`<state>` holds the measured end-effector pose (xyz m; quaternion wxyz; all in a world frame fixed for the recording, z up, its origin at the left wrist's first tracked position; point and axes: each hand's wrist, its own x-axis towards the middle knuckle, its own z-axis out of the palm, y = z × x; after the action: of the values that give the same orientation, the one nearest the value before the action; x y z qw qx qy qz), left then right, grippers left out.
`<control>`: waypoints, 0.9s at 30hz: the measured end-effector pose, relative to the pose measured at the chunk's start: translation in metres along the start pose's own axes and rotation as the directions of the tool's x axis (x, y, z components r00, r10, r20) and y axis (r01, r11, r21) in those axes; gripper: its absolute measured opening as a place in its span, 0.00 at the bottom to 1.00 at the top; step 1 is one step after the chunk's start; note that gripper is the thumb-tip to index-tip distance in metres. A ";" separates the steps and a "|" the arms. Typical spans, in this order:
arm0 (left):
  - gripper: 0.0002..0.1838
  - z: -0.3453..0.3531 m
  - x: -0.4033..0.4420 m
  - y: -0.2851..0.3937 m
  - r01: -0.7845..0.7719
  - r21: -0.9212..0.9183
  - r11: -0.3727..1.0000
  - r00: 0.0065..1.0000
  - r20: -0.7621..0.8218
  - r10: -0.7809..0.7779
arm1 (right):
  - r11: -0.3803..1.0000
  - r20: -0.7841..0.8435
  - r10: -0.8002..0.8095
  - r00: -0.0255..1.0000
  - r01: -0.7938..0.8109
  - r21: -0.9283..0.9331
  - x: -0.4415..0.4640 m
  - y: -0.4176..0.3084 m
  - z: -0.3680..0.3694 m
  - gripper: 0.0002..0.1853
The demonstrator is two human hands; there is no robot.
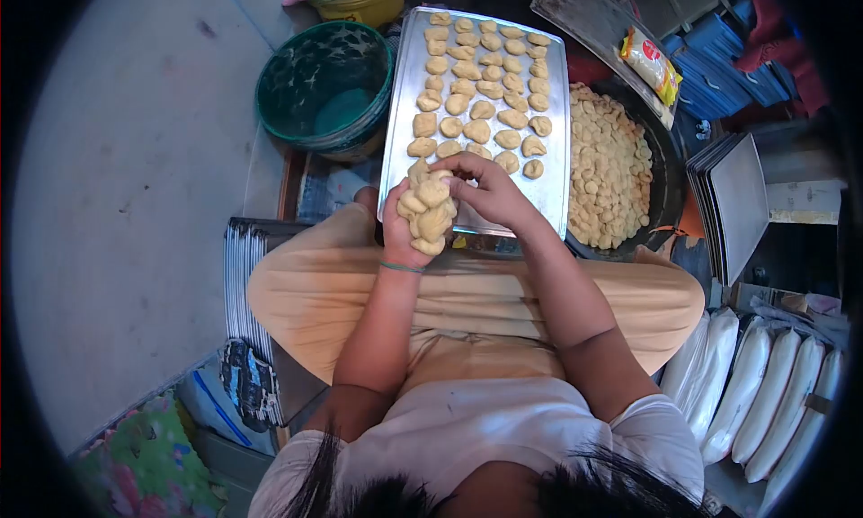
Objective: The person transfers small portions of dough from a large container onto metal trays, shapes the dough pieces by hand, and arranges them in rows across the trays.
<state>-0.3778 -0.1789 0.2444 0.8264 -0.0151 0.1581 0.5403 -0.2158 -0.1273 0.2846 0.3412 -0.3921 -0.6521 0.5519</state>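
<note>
A lumpy clump of pale yellow dough pieces (428,210) rests in my left hand (395,233), whose fingers are closed around it above the tray's near edge. My right hand (488,191) reaches in from the right, thumb and forefinger closed on dough at the top of the clump; the fingertips are partly hidden. Just beyond both hands, a silver metal baking tray (550,203) holds rows of small flattened dough pieces (482,110). The rows run from the far edge down to my hands.
Right of the tray stands a black tub (667,172) filled with many dough pieces (609,172). A green bucket (346,131) is at the left. Stacked trays (244,275) lie by my left knee, others (733,208) at the right. White filled plastic bags (773,397) sit at the lower right.
</note>
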 end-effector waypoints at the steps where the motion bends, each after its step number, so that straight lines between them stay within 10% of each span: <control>1: 0.26 -0.002 0.002 -0.003 0.007 0.015 1.000 1.000 -0.016 -0.006 | 0.998 -0.033 0.048 0.998 -0.046 0.044 -0.002 0.004 -0.006 0.14; 5: 0.26 0.002 0.003 -0.011 0.020 0.010 1.000 0.999 -0.048 -0.019 | 0.968 -0.370 0.111 0.922 -0.016 0.251 -0.013 0.015 -0.015 0.14; 8: 0.25 -0.003 0.002 -0.009 0.002 -0.018 1.000 1.000 -0.027 -0.003 | 0.961 -0.477 -0.095 0.874 -0.045 -0.273 -0.029 0.035 -0.016 0.10; 10: 0.27 -0.012 0.002 -0.007 -0.021 -0.066 0.998 0.999 -0.050 0.018 | 0.650 -0.283 -0.345 0.895 0.010 -0.760 -0.031 0.038 -0.012 0.08; 13: 0.26 -0.013 0.006 -0.007 -0.005 -0.052 0.999 1.000 -0.010 0.005 | 0.609 -0.329 -0.368 0.870 -0.042 -0.792 -0.036 0.034 -0.006 0.09; 18: 0.24 -0.006 0.007 -0.020 0.064 0.067 0.996 0.986 -0.156 -0.053 | 0.987 -0.042 -0.080 0.996 0.073 -0.144 -0.044 0.002 -0.011 0.16; 21: 0.23 -0.006 0.008 -0.025 0.063 0.212 0.975 0.995 -0.087 -0.046 | 0.999 -0.310 -0.041 0.950 0.034 -0.025 -0.054 0.024 -0.026 0.16; 23: 0.23 -0.005 0.006 -0.026 0.062 0.203 0.977 0.993 -0.115 -0.039 | 0.993 -0.518 -0.065 0.853 0.007 -0.114 -0.060 0.033 -0.031 0.12; 27: 0.25 -0.006 0.010 -0.030 0.079 0.181 0.980 0.992 -0.110 -0.059 | 0.774 -0.379 -0.228 0.897 -0.069 -0.629 -0.072 0.053 -0.039 0.16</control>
<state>-0.3485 -0.1843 0.2313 0.8330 0.0282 0.2501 0.4927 -0.1408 -0.1693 0.2379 0.3509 -0.5670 -0.7218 0.1854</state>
